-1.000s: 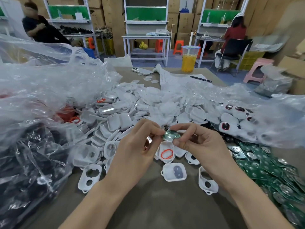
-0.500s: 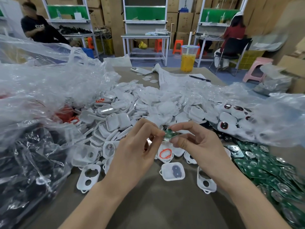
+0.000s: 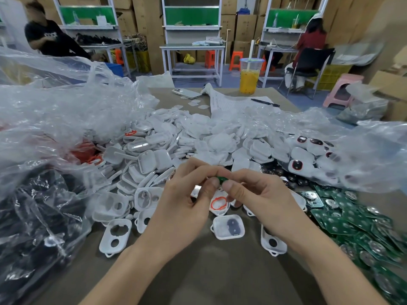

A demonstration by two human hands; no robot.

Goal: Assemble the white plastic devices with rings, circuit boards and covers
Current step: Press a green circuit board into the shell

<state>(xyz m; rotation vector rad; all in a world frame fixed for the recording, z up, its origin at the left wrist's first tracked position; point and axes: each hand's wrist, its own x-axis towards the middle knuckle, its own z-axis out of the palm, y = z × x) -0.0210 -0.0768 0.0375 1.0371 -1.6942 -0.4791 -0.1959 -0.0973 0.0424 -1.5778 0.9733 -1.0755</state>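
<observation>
Green circuit board [image 3: 222,179], mostly hidden, is pinched from both sides by the thumb and curled fingers of the left hand [image 3: 182,208] and the right hand [image 3: 262,201], just above a white housing [image 3: 220,211] that holds an orange ring [image 3: 218,203], with a pile of circuit boards [image 3: 352,219] right of the grip.

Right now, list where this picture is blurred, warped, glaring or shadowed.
Head view: clearest at centre, where the left hand and right hand pinch a circuit board; smeared along the right edge, over the green board pile and cardboard boxes; white glare on the clear plastic bag at left; wide-angle bowing tilts the far shelving; soft shadow beneath the hands on the table.
</observation>
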